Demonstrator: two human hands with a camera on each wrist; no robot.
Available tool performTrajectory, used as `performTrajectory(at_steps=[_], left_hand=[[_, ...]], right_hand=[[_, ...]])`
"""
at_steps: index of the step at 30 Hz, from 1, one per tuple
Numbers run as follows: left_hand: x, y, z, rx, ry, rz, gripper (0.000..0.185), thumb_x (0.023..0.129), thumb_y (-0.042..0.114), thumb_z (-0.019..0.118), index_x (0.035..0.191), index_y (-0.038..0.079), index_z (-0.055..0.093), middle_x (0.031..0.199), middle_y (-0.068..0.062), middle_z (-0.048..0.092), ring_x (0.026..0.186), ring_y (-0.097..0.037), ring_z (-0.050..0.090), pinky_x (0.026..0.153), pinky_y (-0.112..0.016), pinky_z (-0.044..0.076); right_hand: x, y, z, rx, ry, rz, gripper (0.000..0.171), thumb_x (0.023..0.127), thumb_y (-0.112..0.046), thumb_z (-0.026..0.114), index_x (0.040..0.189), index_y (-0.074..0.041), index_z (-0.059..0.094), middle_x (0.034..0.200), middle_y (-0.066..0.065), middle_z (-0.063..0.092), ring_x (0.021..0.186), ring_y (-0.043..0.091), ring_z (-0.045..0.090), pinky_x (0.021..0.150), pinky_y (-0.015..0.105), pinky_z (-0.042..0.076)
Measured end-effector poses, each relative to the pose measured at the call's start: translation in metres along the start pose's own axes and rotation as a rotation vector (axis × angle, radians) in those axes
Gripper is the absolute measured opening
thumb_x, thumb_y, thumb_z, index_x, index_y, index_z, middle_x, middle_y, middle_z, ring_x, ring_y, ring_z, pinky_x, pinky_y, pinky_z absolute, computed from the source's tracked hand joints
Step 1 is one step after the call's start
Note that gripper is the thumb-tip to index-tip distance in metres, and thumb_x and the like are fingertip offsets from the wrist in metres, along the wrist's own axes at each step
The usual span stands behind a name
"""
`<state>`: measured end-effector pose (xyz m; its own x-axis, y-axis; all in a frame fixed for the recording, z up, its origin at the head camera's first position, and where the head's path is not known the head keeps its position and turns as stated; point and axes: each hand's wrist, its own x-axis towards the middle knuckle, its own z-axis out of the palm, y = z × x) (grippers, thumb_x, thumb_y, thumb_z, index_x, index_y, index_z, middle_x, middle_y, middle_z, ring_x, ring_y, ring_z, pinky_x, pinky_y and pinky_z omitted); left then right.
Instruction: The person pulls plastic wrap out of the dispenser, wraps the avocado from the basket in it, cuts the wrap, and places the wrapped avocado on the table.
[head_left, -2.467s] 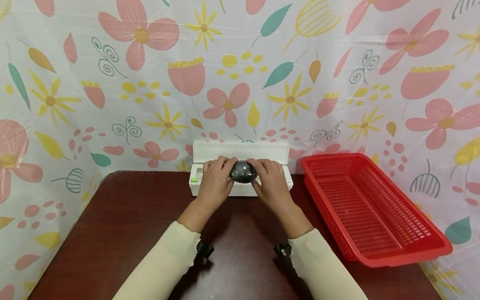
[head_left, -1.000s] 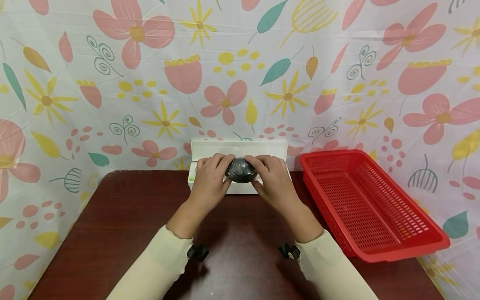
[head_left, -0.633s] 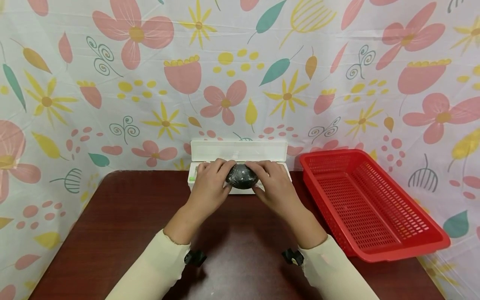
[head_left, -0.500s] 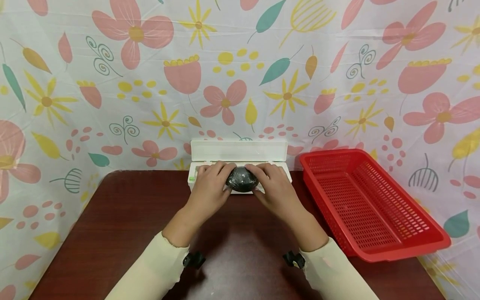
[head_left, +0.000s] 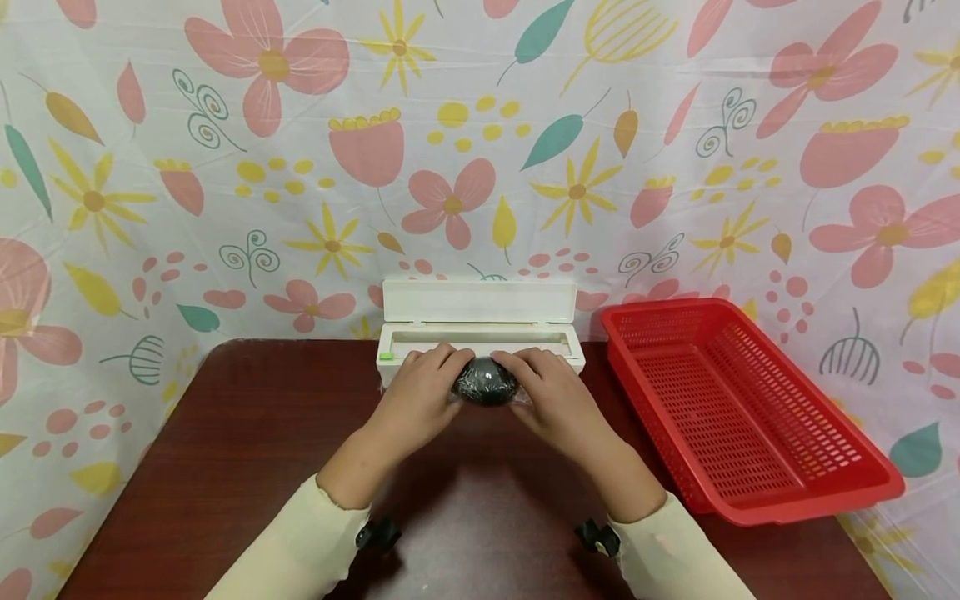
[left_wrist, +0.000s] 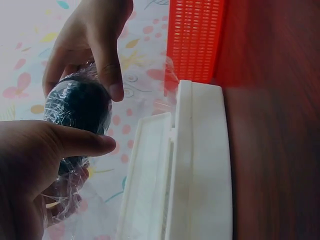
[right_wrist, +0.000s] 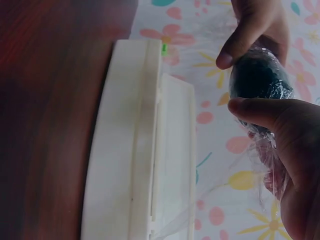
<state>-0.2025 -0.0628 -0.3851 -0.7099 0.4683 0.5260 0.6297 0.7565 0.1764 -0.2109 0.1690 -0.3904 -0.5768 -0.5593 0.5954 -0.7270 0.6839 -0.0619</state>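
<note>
A dark round object wrapped in clear plastic film (head_left: 486,382) is held between both hands just in front of a white film dispenser box (head_left: 480,333) with its lid raised. My left hand (head_left: 420,396) grips its left side, thumb and fingers curled round it (left_wrist: 80,107). My right hand (head_left: 551,398) grips the right side the same way (right_wrist: 260,80). Loose film trails from the object over the left hand (left_wrist: 65,195) and the right hand (right_wrist: 265,165). Both sleeves are cream.
A red perforated plastic basket (head_left: 738,408) sits at the right of the dark brown table (head_left: 247,442), its far end over the table's edge. A floral cloth (head_left: 480,150) hangs behind and at both sides. The dispenser (left_wrist: 200,165) stands at the table's back edge.
Both hands have drawn the wrapped object toward me and slightly down, from over the dispenser's opening to in front of it. The dispenser's slot now shows.
</note>
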Motion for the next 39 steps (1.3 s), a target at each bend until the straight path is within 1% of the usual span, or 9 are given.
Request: performTrajectory(at_steps=[7,12,16,21,24,28,36,39], left_hand=[[-0.007,-0.001,0.005,-0.032,-0.059,0.018,0.057,0.077,0.007,0.084,0.129,0.008,0.060,0.108,-0.005,0.064,0.092,-0.022,0.065,0.081,-0.039,0.055],[-0.011,-0.002,0.010,-0.055,-0.101,-0.001,0.059,0.076,0.008,0.086,0.129,0.010,0.061,0.105,-0.003,0.062,0.088,-0.019,0.066,0.079,-0.036,0.056],[-0.015,-0.004,0.015,-0.090,-0.134,-0.027,0.058,0.076,0.010,0.086,0.128,0.013,0.061,0.107,-0.002,0.063,0.093,-0.020,0.066,0.081,-0.037,0.056],[-0.018,-0.006,0.021,-0.152,-0.161,-0.047,0.055,0.077,0.010,0.086,0.127,0.013,0.063,0.113,-0.003,0.065,0.101,-0.020,0.067,0.087,-0.038,0.056],[-0.019,-0.008,0.024,-0.181,-0.173,-0.057,0.053,0.078,0.011,0.086,0.126,0.013,0.064,0.113,-0.002,0.065,0.101,-0.019,0.067,0.088,-0.038,0.056],[-0.022,-0.010,0.029,-0.217,-0.203,-0.079,0.053,0.080,0.014,0.086,0.128,0.013,0.064,0.112,-0.002,0.064,0.101,-0.018,0.067,0.088,-0.038,0.056],[-0.024,-0.017,0.040,-0.286,-0.269,-0.124,0.054,0.080,0.018,0.086,0.129,0.012,0.064,0.115,-0.002,0.065,0.104,-0.017,0.065,0.092,-0.037,0.055],[-0.023,-0.021,0.044,-0.303,-0.291,-0.133,0.055,0.080,0.019,0.086,0.130,0.012,0.064,0.117,-0.003,0.067,0.105,-0.018,0.065,0.092,-0.038,0.054]], right_hand=[[-0.009,-0.002,0.004,0.016,-0.061,0.024,0.065,0.076,-0.007,0.082,0.136,-0.016,0.058,0.109,0.006,0.064,0.101,0.026,0.063,0.088,0.044,0.052],[-0.014,-0.002,0.009,0.029,-0.105,0.035,0.065,0.077,-0.009,0.083,0.136,-0.017,0.057,0.111,0.005,0.064,0.102,0.026,0.062,0.090,0.043,0.052],[-0.018,-0.002,0.012,0.043,-0.136,0.040,0.067,0.077,-0.011,0.085,0.137,-0.017,0.057,0.114,0.005,0.064,0.105,0.026,0.062,0.091,0.042,0.053],[-0.022,-0.001,0.016,0.044,-0.162,0.046,0.067,0.077,-0.014,0.085,0.138,-0.018,0.057,0.112,0.004,0.063,0.102,0.023,0.062,0.085,0.041,0.054],[-0.024,0.001,0.019,0.038,-0.174,0.046,0.067,0.078,-0.016,0.085,0.138,-0.020,0.057,0.108,0.003,0.062,0.098,0.021,0.062,0.079,0.039,0.054],[-0.027,0.003,0.022,0.028,-0.182,0.042,0.067,0.079,-0.020,0.085,0.140,-0.022,0.057,0.103,0.002,0.061,0.093,0.019,0.061,0.075,0.037,0.052],[-0.032,0.007,0.032,0.020,-0.204,0.047,0.069,0.079,-0.032,0.087,0.140,-0.022,0.057,0.101,0.002,0.061,0.093,0.021,0.061,0.078,0.039,0.051],[-0.032,0.007,0.036,0.016,-0.204,0.053,0.075,0.076,-0.037,0.088,0.142,-0.020,0.056,0.104,0.003,0.062,0.097,0.023,0.060,0.084,0.042,0.050]])
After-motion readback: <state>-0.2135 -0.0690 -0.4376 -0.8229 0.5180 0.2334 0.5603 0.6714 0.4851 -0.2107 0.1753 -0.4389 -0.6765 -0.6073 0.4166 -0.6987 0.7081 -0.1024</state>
